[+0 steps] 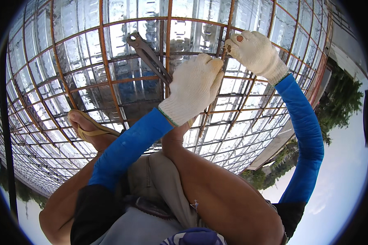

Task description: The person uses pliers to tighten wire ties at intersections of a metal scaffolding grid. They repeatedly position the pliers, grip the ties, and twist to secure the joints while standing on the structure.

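Note:
White knit gloves with green-edged cuffs cover both my hands. My left hand (195, 85) is closed around the handles of rusty end-cutting pincers (145, 51), whose head points up and to the left over the bars. Up and to the right, my right hand (255, 55) has its fingers pinched together beside a crossing of the rusty steel reinforcing mesh (169, 32). Bare fingertips show through holes in that glove. Whatever sits between those fingertips is too small to make out.
Shiny ribbed metal decking (139, 90) lies beneath the bars. My sandalled foot (92, 128) rests on the mesh at left; my knees are bent in front of me. A dark upright bar (6, 134) stands far left, with trees (339, 98) and a building edge at right.

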A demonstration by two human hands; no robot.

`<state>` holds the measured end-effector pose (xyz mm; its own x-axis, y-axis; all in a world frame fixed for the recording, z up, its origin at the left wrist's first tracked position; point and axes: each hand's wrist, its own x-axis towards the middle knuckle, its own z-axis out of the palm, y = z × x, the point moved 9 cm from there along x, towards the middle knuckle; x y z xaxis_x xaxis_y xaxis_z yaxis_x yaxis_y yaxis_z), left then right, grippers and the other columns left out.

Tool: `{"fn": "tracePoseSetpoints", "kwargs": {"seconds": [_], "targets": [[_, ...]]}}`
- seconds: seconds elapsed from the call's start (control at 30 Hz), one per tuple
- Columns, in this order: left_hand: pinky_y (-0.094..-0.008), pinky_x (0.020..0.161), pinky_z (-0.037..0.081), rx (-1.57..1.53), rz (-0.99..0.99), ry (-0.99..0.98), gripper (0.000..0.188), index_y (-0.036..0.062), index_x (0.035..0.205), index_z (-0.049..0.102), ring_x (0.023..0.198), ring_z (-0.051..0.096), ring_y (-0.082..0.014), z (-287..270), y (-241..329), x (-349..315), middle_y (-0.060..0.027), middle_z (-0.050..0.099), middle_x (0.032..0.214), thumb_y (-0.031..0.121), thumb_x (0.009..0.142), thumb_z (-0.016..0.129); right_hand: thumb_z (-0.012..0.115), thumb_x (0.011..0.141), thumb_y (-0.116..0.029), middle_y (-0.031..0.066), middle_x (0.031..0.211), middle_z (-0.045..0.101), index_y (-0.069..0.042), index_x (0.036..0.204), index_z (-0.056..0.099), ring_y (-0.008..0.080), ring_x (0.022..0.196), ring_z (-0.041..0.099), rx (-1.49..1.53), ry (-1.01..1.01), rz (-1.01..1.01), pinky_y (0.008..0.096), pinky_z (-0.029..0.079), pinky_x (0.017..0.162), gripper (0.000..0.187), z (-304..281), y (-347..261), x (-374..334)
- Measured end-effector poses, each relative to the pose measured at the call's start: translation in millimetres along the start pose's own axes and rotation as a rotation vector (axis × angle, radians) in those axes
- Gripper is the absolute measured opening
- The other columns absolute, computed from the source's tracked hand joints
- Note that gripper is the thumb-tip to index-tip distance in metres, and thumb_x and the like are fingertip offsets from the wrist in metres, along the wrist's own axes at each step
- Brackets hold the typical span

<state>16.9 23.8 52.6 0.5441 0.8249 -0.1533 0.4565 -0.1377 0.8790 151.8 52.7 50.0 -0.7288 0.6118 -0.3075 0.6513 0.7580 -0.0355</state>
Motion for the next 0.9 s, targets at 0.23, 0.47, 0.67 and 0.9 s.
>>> {"fn": "tracePoseSetpoints", "kwargs": {"seconds": [0.23,0.47,0.67,0.9], "targets": [[-0.0474,0.077,0.061,0.012,-0.289,0.039,0.029,0.0029,0.122,0.072,0.092,0.076,-0.0354,28.3,-28.6,38.6,-0.0184,0.075,0.105,0.024,0.104,0.065,0.076,0.097,-0.018,0.0088,0.100,0.074,-0.013,0.122,0.071,0.0278,0.093,0.074,0.098,-0.086,0.080,0.0342,0.065,0.077,0.026,17.3,10.2,-1.0],[-0.0223,0.054,0.052,-0.941,-0.726,-0.011,0.035,-0.0072,0.121,0.072,0.067,0.074,-0.0152,46.0,-62.9,49.1,-0.0144,0.077,0.097,0.023,0.106,0.064,0.078,0.094,-0.017,0.0111,0.102,0.073,-0.013,0.126,0.070,0.0278,0.096,0.074,0.193,-0.115,0.107,0.0341,0.065,0.078,0.034,30.8,25.9,-4.7],[-0.0223,0.048,0.046,-1.305,-0.845,-0.148,0.034,-0.0100,0.128,0.065,0.060,0.062,-0.0109,72.6,-68.7,52.8,-0.0125,0.073,0.087,0.018,0.108,0.060,0.077,0.097,-0.013,0.0087,0.101,0.077,-0.009,0.124,0.072,0.0221,0.092,0.077,0.803,0.099,0.361,0.0320,0.064,0.081,0.028,30.9,45.4,-13.4],[-0.0209,0.047,0.039,-1.094,-0.774,-0.243,0.031,-0.0029,0.116,0.068,0.056,0.054,-0.0070,65.3,-63.9,54.1,-0.0091,0.068,0.079,0.025,0.110,0.056,0.078,0.099,-0.013,0.0067,0.095,0.078,-0.006,0.117,0.074,0.0128,0.081,0.075,1.339,0.110,0.762,0.0291,0.064,0.071,0.020,65.8,48.5,-31.4]]}}
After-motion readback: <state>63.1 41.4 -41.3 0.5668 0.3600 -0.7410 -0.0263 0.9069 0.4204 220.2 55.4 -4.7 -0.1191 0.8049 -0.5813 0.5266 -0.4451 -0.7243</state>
